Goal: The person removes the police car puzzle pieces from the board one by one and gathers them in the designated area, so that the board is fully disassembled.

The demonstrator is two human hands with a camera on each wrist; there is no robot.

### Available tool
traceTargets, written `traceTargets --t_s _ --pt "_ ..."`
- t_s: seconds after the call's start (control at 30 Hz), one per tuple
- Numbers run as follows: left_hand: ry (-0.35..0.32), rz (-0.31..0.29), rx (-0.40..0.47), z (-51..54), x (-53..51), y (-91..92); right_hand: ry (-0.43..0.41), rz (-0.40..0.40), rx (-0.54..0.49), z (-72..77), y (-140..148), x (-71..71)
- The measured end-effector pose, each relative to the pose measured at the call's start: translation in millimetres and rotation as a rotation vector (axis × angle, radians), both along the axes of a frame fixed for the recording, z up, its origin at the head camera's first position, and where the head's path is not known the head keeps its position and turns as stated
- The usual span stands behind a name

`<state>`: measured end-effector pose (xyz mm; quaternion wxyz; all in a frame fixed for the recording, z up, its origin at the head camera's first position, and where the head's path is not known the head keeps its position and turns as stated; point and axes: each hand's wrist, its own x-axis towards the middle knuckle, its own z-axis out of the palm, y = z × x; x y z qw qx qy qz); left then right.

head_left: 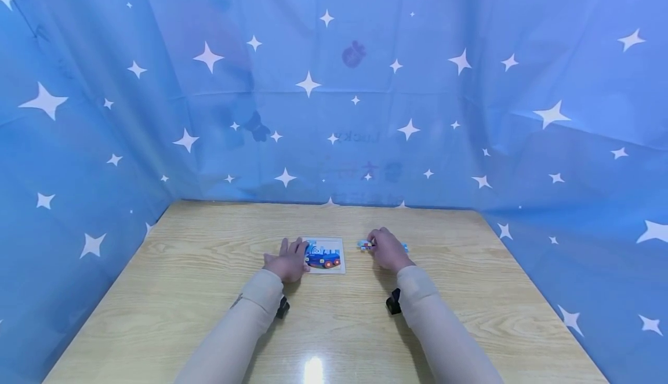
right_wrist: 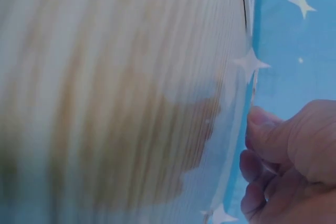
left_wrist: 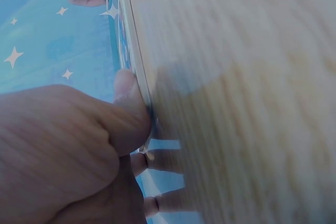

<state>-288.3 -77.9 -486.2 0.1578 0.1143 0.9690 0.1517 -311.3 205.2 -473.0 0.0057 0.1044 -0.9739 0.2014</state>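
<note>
A flat picture board point(head_left: 334, 254) with a blue cartoon train lies on the table. My left hand point(head_left: 289, 260) rests at its left side, fingers spread and thumb by the near edge. In the left wrist view the left thumb point(left_wrist: 131, 106) touches the thin edge of the board. To the right of the board are small colourful puzzle pieces point(head_left: 363, 245), partly covered by my right hand point(head_left: 388, 250). Its thumb and fingers are curled and pinch at a piece, mostly hidden. The right wrist view shows the right thumb point(right_wrist: 268, 129) close against the fingers.
The pale wooden table point(head_left: 209, 233) reaches back to a blue curtain point(head_left: 334, 111) with white stars, which also hangs along both sides. Dark wrist devices point(head_left: 394, 301) sit under both sleeves. A bright reflection lies at the table's front.
</note>
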Motion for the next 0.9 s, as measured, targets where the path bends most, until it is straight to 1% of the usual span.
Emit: traceTargets --t_s 0.1,0.13,0.17,0.3,0.33,0.43,0.47,0.53,0.57,0.73,0.9 --pt "-0.012 -0.004 -0.002 9.6 5.8 0.2 -0.001 0.000 0.003 1.5 3 1.0" --pt "-0.016 -0.004 -0.002 14.3 8.8 0.2 -0.003 -0.003 0.004 2.1 4 1.3" --pt "-0.017 -0.006 -0.001 15.3 9.5 0.0 -0.005 -0.007 0.004 2.7 5 1.6" --pt "-0.021 -0.010 0.006 14.8 8.4 -0.7 -0.007 -0.020 0.007 3.4 7 1.6" --pt "-0.017 -0.011 0.013 10.8 5.8 -1.7 -0.010 -0.023 0.010 3.3 8 1.5" --pt "-0.018 -0.011 0.013 9.7 5.0 -1.8 -0.021 -0.032 0.012 3.8 10 1.4" --pt "-0.023 -0.009 0.009 14.1 7.9 -1.3 -0.024 -0.035 0.013 4.4 11 1.5" --pt "-0.019 -0.013 0.006 13.6 7.3 -1.9 -0.031 -0.042 0.014 5.4 13 1.7" --pt "-0.023 -0.012 0.000 17.2 9.3 -1.0 -0.035 -0.045 0.014 6.0 13 1.9" --pt "-0.016 -0.018 -0.006 17.2 8.7 -0.9 -0.050 -0.055 0.030 7.8 18 2.7" --pt "-0.019 -0.013 -0.005 18.2 10.4 -0.7 -0.059 -0.066 0.058 7.1 21 2.3"
